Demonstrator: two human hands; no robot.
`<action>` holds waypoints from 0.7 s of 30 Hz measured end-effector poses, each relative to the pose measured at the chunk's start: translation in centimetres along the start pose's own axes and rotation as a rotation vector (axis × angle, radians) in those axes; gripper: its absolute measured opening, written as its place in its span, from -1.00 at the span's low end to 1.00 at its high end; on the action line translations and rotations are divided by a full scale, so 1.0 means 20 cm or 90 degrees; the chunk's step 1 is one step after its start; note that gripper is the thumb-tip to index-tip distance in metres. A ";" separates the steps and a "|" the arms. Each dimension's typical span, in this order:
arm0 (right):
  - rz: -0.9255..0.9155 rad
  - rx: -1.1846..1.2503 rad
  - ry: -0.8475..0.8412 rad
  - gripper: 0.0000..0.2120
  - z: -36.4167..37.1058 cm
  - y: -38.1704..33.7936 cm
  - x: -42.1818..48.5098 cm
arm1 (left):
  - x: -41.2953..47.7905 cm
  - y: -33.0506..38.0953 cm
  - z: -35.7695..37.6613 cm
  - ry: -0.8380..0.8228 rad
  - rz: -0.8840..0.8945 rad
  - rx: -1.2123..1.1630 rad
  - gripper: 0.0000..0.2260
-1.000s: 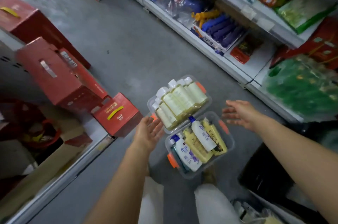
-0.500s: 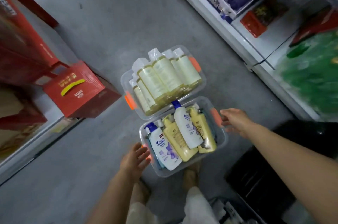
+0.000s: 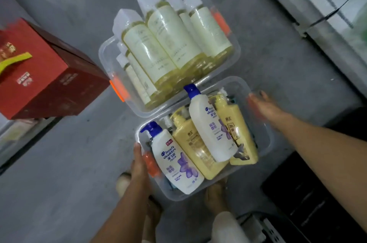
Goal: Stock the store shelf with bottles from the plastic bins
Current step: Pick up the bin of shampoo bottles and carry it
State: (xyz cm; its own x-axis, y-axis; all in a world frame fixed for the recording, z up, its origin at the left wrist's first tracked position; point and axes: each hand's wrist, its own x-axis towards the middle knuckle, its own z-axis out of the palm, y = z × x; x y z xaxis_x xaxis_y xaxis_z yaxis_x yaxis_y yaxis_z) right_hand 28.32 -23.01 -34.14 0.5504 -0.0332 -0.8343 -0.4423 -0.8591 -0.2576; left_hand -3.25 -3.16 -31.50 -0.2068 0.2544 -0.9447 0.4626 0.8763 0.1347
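Two clear plastic bins with orange latches stand end to end on the grey floor. The far bin (image 3: 105, 54) is packed with several pale yellow-green bottles (image 3: 164, 30) with white caps. In the near bin (image 3: 267, 143) lie two white shampoo bottles (image 3: 174, 163) with blue caps and yellow bottles (image 3: 194, 147). My left hand (image 3: 139, 165) grips the near bin's left end by its orange latch, thumb along the rim. At the bin's right end my right hand (image 3: 262, 105) reaches the rim; it is blurred.
A white store shelf (image 3: 327, 14) runs along the upper right. A red carton (image 3: 45, 70) with a yellow handle sits left of the far bin. A black object (image 3: 317, 193) lies at the lower right. My feet (image 3: 216, 197) stand just behind the near bin.
The view has dropped down close over the bins. Both hands have moved in from the air to the two ends of the near bin.
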 end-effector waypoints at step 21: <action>-0.007 -0.084 -0.082 -0.06 -0.05 -0.07 -0.15 | -0.09 -0.06 -0.02 -0.077 0.038 -0.021 -0.27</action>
State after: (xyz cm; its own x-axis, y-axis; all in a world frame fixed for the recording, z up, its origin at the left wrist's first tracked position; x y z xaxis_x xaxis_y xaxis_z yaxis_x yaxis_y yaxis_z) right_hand 28.09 -22.21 -30.79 0.4553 0.0351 -0.8897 -0.3350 -0.9190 -0.2078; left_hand -3.85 -4.46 -29.82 -0.0729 0.2564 -0.9638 0.4423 0.8744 0.1992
